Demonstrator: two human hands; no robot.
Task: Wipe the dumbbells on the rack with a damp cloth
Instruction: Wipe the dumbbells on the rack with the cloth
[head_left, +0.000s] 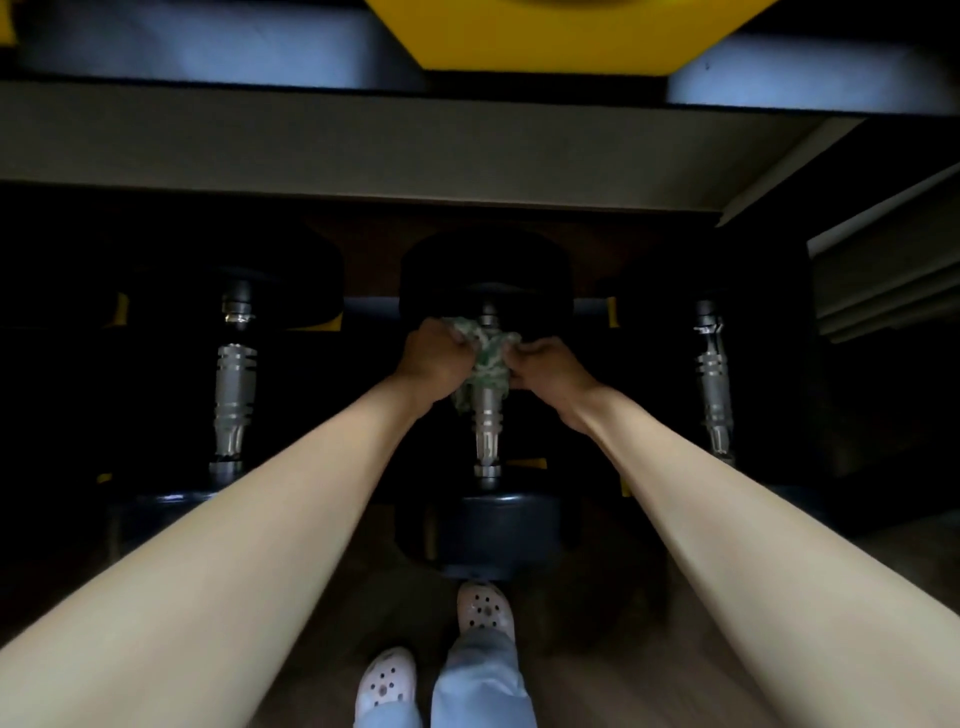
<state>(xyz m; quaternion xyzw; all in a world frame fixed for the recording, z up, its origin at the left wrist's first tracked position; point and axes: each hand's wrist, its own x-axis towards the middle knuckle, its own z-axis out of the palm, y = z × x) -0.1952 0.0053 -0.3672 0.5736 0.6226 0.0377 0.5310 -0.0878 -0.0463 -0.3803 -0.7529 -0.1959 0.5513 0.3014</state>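
Step in hand: wiping the handle of the middle dumbbell, which lies on the lower tier of the rack, midway between its ends. The left hand and right hand each curl their fingers round one end of the cloth, which is draped over the far part of the handle. The next move probably calls for drawing the cloth toward the near head.

Bare left forearm and right forearm, bare left hand and right hand, light blue trouser leg, pale perforated right clog directly ahead of that trouser leg, matching left clog just left of it, dark round vent holes.
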